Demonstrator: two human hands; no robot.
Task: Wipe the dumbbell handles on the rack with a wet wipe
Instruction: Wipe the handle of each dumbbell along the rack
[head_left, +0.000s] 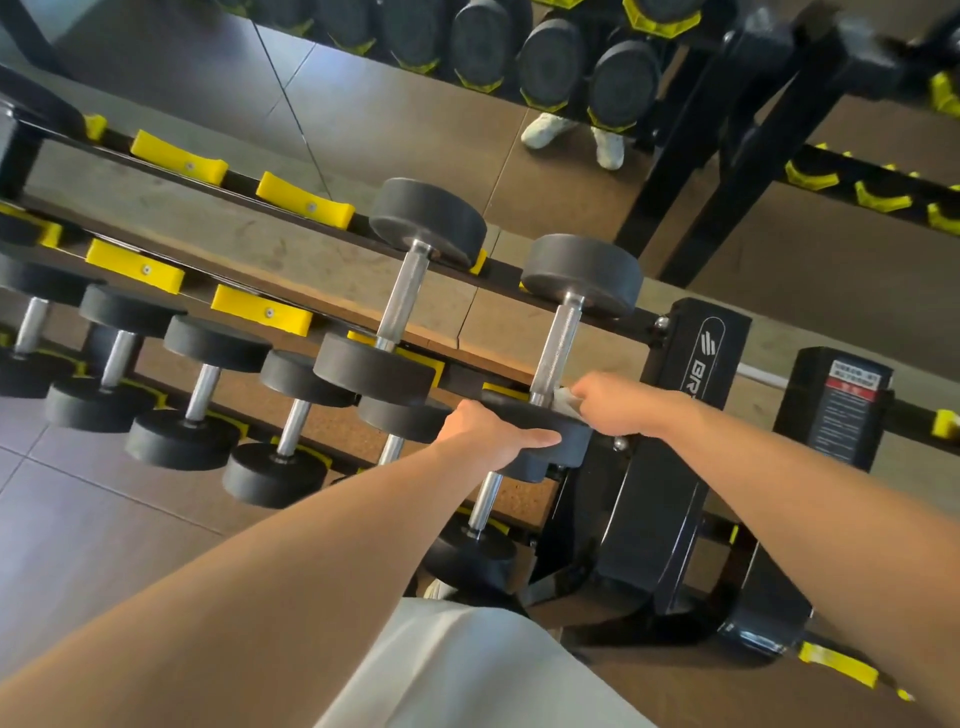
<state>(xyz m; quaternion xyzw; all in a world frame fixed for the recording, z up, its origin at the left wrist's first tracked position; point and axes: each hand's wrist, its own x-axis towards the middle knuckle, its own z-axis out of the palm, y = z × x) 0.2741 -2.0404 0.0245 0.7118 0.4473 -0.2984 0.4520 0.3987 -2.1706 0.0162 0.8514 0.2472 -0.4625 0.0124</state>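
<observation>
Two black dumbbells lie on the top tier of the rack (691, 358). The right dumbbell's steel handle (558, 343) runs from its far head (582, 273) down to its near head (535, 413). My left hand (488, 434) rests flat on that near head, thumb along its front edge. My right hand (618, 402) is closed on a white wet wipe (566, 399), pressed against the lower end of this handle. The left dumbbell's handle (402, 296) is untouched.
Several smaller dumbbells (202, 395) line the lower tiers at left. Yellow cradles (179, 158) sit vacant along the top rails. A mirror behind reflects the rack and white shoes (548, 130). A black upright with a warning label (847, 410) stands at right.
</observation>
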